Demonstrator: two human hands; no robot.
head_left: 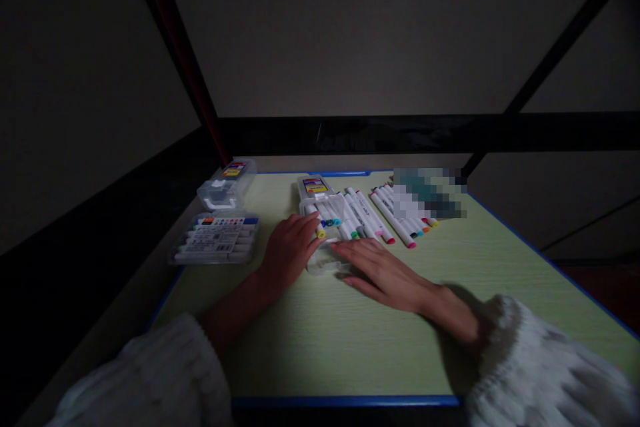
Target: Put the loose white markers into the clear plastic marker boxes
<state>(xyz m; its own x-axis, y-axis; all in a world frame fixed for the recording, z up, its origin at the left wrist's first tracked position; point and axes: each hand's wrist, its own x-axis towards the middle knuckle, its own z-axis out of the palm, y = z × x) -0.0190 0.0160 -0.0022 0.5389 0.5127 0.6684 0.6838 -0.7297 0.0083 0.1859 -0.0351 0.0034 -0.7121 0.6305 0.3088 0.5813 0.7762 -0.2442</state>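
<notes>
Showing its yellow end: slim white marker (317,221)

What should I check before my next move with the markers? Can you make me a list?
1. Middle case open: ok, marker ends show at its front.
2. Left hand at that case: ok, its fingers are by the yellow-ended marker.
3. Left hand's grip firm: cannot tell, the fingers hide it.
4. Right hand free: ok, it is stretched out and no marker shows in it.
5. Table right of the case clear: not ok, loose markers lie there.
6. Flat case on the left shut tight: cannot tell, its catch isn't clear.
</notes>
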